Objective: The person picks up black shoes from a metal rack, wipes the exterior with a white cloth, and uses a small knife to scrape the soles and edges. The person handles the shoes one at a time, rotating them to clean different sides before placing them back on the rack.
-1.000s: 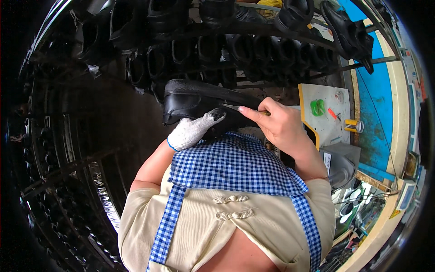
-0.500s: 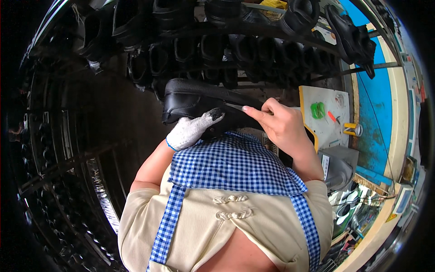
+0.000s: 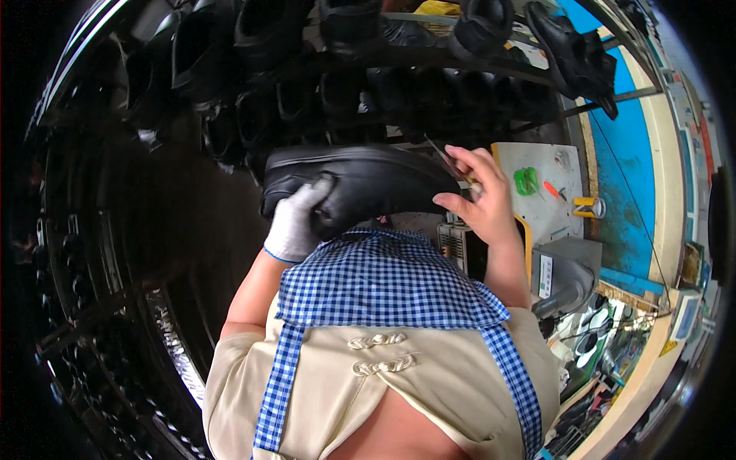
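In front of the blue checked apron [image 3: 383, 284], a black shoe [image 3: 383, 180] is held up sideways, sole edge uppermost; gloved left hand [image 3: 295, 226] grasps it near its left end, thumb on the upper; bare right hand [image 3: 489, 195], by the shoe's right end, has fingers closed on a thin pointed tool [image 3: 442, 156], tip aimed past the sole edge, can't tell if thumb touches shoe; rack [image 3: 638, 95] beyond, white table [image 3: 529, 157] off right
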A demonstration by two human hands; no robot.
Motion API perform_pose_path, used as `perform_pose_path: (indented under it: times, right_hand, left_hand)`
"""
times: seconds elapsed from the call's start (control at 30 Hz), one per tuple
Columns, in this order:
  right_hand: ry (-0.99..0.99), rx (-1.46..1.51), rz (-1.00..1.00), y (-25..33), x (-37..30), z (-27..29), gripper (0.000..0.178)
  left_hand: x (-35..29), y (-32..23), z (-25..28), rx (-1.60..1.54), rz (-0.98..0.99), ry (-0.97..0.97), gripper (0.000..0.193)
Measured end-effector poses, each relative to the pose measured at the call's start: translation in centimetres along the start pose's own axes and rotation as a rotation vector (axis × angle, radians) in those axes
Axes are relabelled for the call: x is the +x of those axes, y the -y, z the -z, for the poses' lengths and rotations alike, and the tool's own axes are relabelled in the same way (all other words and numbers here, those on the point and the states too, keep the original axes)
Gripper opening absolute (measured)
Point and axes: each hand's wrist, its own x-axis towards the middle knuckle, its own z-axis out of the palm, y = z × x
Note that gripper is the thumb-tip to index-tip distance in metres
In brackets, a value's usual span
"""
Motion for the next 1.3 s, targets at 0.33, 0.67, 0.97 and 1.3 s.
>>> perform_pose_path:
  times: [0.33, 0.67, 0.97, 1.3]
  right_hand:
    - [-0.319, 0.426, -0.024, 0.4, 2.5, -6.5, 0.048]
    - [-0.351, 0.220, 0.228, 1.7, 5.1, -5.5, 0.045]
    - [0.009, 0.424, 0.236, 4.0, 6.3, -4.4, 0.052]
    - [-0.010, -0.205, 0.384, 5.1, 4.1, 0.0, 0.033]
  left_hand:
    - [2.9, 0.1, 0.5, -0.106, 0.180, 0.225, 0.069]
    - [1.1, -4.5, 3.4, 0.932, -0.639, 0.308, 0.041]
    - [1.5, -6.7, -3.4, 0.924, -0.738, 0.476, 0.076]
    - [1.3, -5.6, -4.0, 0.848, -0.727, 0.408, 0.066]
